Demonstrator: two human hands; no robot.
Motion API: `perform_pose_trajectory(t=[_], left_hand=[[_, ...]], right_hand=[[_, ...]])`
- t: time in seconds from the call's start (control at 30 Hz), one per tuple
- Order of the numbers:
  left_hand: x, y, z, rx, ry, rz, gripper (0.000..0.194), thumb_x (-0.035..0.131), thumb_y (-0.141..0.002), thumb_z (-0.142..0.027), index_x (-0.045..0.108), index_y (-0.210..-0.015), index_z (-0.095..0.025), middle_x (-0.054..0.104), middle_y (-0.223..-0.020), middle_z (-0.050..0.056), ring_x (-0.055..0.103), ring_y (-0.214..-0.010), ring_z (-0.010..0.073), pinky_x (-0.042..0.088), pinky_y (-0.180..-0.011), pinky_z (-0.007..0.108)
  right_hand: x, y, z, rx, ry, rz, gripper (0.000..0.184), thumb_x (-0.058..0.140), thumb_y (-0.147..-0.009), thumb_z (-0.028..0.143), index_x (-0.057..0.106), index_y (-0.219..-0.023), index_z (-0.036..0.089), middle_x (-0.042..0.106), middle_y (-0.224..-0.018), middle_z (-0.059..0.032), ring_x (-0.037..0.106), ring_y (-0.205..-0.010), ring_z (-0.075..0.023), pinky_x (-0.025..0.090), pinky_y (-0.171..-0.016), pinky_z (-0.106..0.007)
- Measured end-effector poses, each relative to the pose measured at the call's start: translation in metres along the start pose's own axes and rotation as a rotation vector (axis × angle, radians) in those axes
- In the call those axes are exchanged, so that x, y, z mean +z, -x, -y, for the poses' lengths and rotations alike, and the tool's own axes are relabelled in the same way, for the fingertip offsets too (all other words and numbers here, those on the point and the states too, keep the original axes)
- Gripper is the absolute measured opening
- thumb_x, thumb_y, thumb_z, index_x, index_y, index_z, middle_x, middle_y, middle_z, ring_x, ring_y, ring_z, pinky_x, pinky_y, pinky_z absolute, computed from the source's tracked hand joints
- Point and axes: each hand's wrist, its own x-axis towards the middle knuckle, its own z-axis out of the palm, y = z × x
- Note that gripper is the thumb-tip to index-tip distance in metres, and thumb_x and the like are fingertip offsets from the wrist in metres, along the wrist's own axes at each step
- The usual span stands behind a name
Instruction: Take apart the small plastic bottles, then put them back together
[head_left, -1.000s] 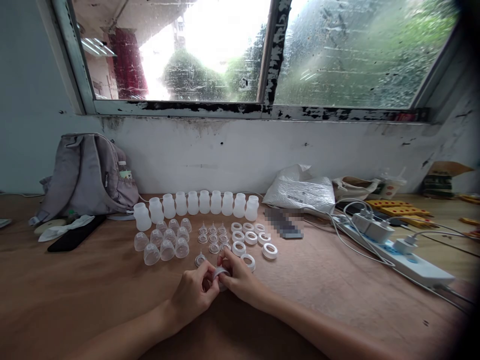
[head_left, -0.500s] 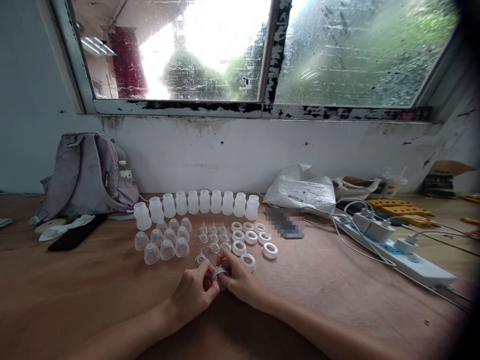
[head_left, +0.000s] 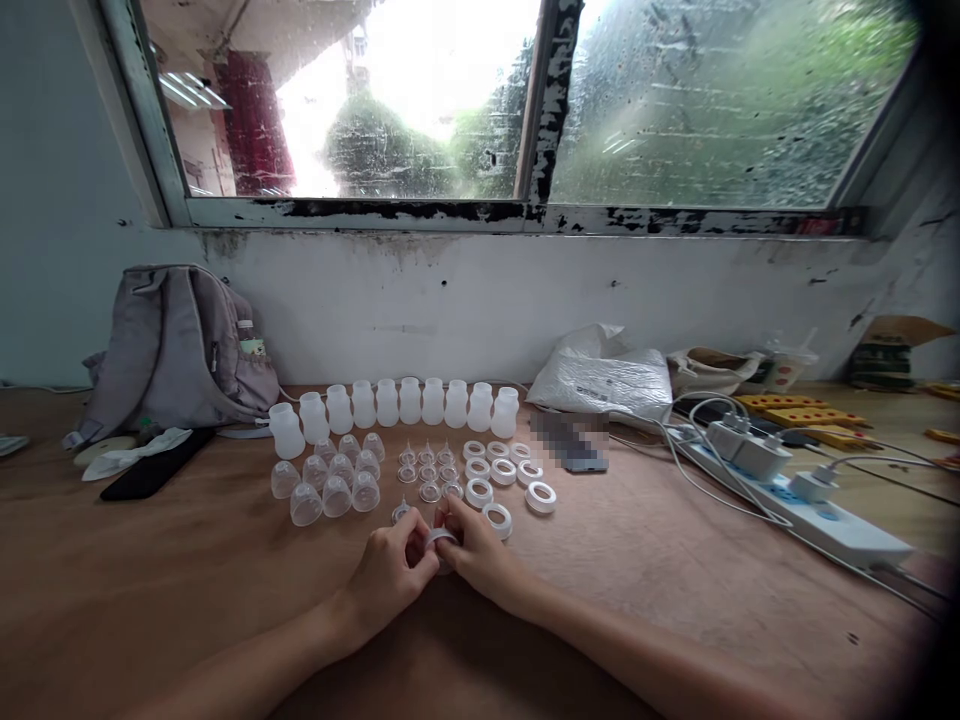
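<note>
Comparing with a second ago, barely anything moved: wooden table (head_left: 187, 560) same, row of bottles (head_left: 397, 403) untouched, left hand (head_left: 390, 575) and right hand (head_left: 480, 555) still pinching one white ring (head_left: 441, 541) just in front of the bottles.

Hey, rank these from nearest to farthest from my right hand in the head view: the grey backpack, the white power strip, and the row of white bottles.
From the right hand:
1. Row of white bottles, straight behind, by the wall.
2. White power strip, off to the right.
3. Grey backpack, far back left, against the wall.
</note>
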Motion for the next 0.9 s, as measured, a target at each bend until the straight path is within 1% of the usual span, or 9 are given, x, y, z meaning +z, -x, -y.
perform_pose_trajectory(t=[0.13,0.3,0.43,0.5,0.57,0.63,0.73,0.83,0.9], left_hand=[[-0.001,-0.004,-0.001,-0.077,0.121,0.027,0.006,0.048,-0.072,-0.023,0.045,-0.069,-0.018,0.056,-0.058,-0.003,0.053,-0.050,0.0108,0.037,-0.047,0.019],[0.001,-0.007,0.006,-0.153,0.225,0.032,0.012,0.047,-0.076,-0.029,0.043,-0.072,-0.018,0.056,-0.058,-0.003,0.052,-0.045,0.0100,0.038,-0.042,0.019],[0.001,-0.007,0.010,-0.165,0.272,0.052,0.017,0.046,-0.078,-0.035,0.044,-0.074,-0.018,0.056,-0.056,-0.003,0.051,-0.043,0.0094,0.038,-0.039,0.018],[0.000,-0.007,0.010,-0.159,0.292,0.052,0.021,0.044,-0.080,-0.038,0.046,-0.076,-0.017,0.055,-0.055,-0.003,0.050,-0.043,0.0090,0.037,-0.039,0.017],[0.000,-0.007,0.010,-0.146,0.321,0.041,0.023,0.042,-0.081,-0.040,0.046,-0.077,-0.017,0.052,-0.052,-0.004,0.049,-0.043,0.0087,0.036,-0.038,0.017],[0.000,-0.008,0.013,-0.145,0.375,0.035,0.025,0.040,-0.082,-0.042,0.046,-0.080,-0.018,0.050,-0.050,-0.005,0.049,-0.041,0.0086,0.036,-0.037,0.016],[0.001,-0.010,0.020,-0.177,0.531,0.073,0.026,0.040,-0.082,-0.044,0.043,-0.084,-0.018,0.053,-0.057,-0.004,0.048,-0.038,0.0074,0.034,-0.033,0.015],[0.002,-0.012,0.026,-0.209,0.673,0.149,0.028,0.043,-0.079,-0.045,0.040,-0.087,-0.019,0.056,-0.066,-0.002,0.049,-0.037,0.0064,0.033,-0.031,0.014],[0.002,-0.012,0.026,-0.229,0.712,0.175,0.031,0.042,-0.078,-0.048,0.039,-0.087,-0.019,0.056,-0.067,-0.002,0.050,-0.036,0.0065,0.030,-0.029,0.013]], right_hand=[[-0.002,0.002,0.003,0.008,-0.011,-0.046,0.011,0.045,-0.066,0.008,0.043,-0.070,0.019,0.043,-0.057,0.0056,0.038,-0.053,-0.0083,0.027,-0.048,-0.019],[-0.003,0.003,0.009,-0.022,-0.001,-0.031,0.005,0.045,-0.073,0.014,0.048,-0.074,0.018,0.046,-0.059,0.0039,0.039,-0.053,-0.0088,0.029,-0.049,-0.020],[-0.003,0.003,0.009,-0.009,0.016,-0.049,0.008,0.044,-0.076,0.015,0.050,-0.072,0.017,0.047,-0.059,0.0029,0.040,-0.054,-0.0091,0.030,-0.050,-0.021],[-0.004,0.003,0.010,0.002,-0.004,-0.047,0.007,0.046,-0.078,0.020,0.050,-0.073,0.017,0.046,-0.058,0.0034,0.040,-0.053,-0.0090,0.030,-0.049,-0.021],[-0.007,0.004,0.011,0.026,-0.084,-0.003,0.013,0.046,-0.081,0.029,0.050,-0.076,0.017,0.045,-0.058,0.0038,0.040,-0.050,-0.0082,0.031,-0.047,-0.020],[-0.010,0.005,0.013,0.066,-0.182,0.045,0.022,0.040,-0.084,0.037,0.051,-0.083,0.018,0.045,-0.060,0.0036,0.040,-0.047,-0.0073,0.031,-0.044,-0.020],[-0.014,0.006,0.015,0.080,-0.195,0.027,0.026,0.037,-0.086,0.040,0.053,-0.090,0.019,0.050,-0.067,0.0019,0.044,-0.052,-0.0085,0.033,-0.047,-0.020],[-0.015,0.006,0.016,0.016,-0.094,0.048,0.029,0.039,-0.085,0.039,0.057,-0.078,0.018,0.052,-0.067,0.0010,0.045,-0.061,-0.0107,0.034,-0.055,-0.022],[-0.016,0.006,0.018,-0.011,-0.059,0.088,0.033,0.038,-0.086,0.040,0.057,-0.071,0.017,0.050,-0.063,0.0015,0.043,-0.060,-0.0105,0.032,-0.055,-0.022]])
